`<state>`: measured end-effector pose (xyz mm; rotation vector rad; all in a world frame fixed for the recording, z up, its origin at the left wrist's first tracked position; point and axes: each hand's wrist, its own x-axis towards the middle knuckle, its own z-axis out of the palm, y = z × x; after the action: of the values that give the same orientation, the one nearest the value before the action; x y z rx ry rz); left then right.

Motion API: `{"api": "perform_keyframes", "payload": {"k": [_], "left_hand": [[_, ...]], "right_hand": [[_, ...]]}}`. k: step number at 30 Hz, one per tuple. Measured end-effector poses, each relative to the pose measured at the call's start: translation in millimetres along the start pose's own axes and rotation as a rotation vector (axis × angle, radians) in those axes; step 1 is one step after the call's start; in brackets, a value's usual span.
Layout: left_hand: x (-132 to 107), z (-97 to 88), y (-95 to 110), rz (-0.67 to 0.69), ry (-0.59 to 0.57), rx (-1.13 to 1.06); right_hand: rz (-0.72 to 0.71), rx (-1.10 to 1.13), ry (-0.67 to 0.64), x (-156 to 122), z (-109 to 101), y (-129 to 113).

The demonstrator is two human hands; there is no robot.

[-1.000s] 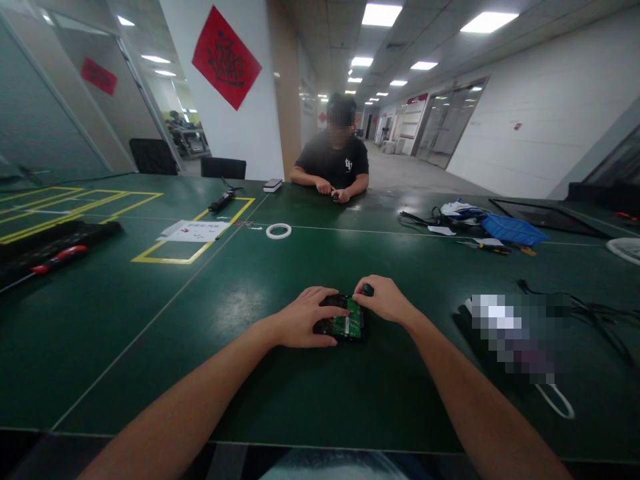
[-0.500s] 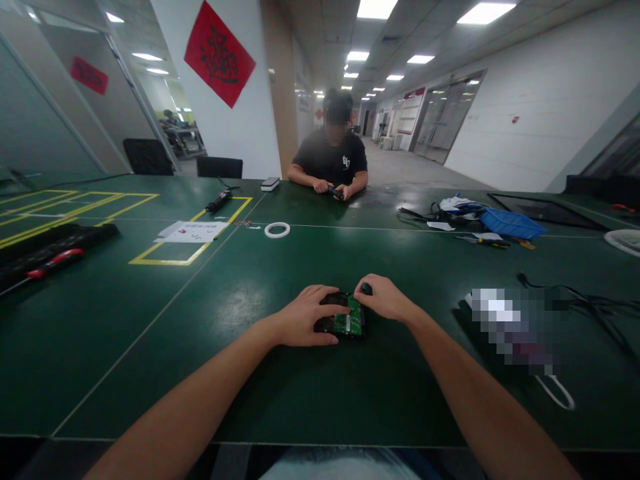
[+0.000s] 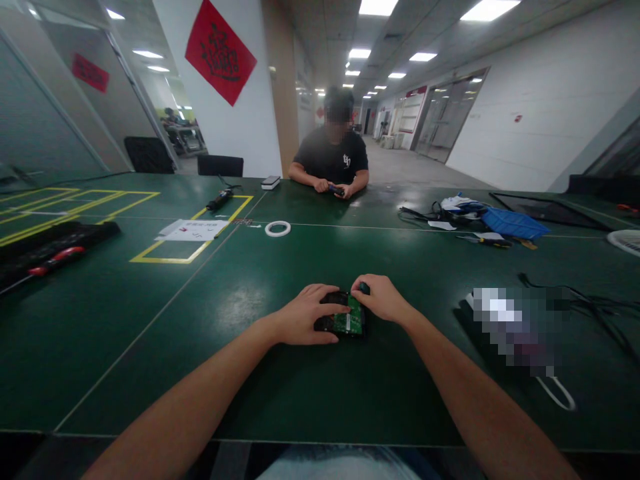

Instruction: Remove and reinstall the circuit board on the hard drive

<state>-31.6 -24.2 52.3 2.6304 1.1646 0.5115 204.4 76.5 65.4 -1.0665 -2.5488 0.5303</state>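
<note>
A small black drive with a green circuit board [image 3: 347,322] lies flat on the green table [image 3: 250,313] in front of me. My left hand [image 3: 305,316] rests over its left side, fingers curled across the top and thumb along the near edge, holding it down. My right hand [image 3: 381,299] is closed round a dark screwdriver handle [image 3: 365,288] that stands upright over the board's far right corner. The tool's tip is hidden by my fingers.
A person sits across the table with hands on a small object [image 3: 335,190]. A white tape ring [image 3: 277,229], a paper sheet [image 3: 193,230], a black tray with a red-handled tool [image 3: 50,260], a blue tray [image 3: 510,223] and cables [image 3: 595,307] lie around.
My hands stay on the drive and the screwdriver. The right hand has shifted slightly left on the handle. The view has moved a little.
</note>
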Motion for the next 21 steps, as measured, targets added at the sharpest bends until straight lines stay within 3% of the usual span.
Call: {"api": "perform_keyframes", "payload": {"k": [6, 12, 21], "left_hand": [[-0.2, 2.1, -2.0, -0.011, -0.003, -0.004], [-0.4, 0.1, -0.1, -0.011, -0.011, 0.001], [-0.3, -0.2, -0.1, -0.012, -0.018, 0.023]], "right_hand": [[-0.016, -0.022, -0.053, -1.3, -8.0, 2.4], [0.044, -0.019, 0.008, -1.8, -7.3, 0.8], [-0.064, -0.098, -0.005, -0.2, 2.0, 0.4]]}}
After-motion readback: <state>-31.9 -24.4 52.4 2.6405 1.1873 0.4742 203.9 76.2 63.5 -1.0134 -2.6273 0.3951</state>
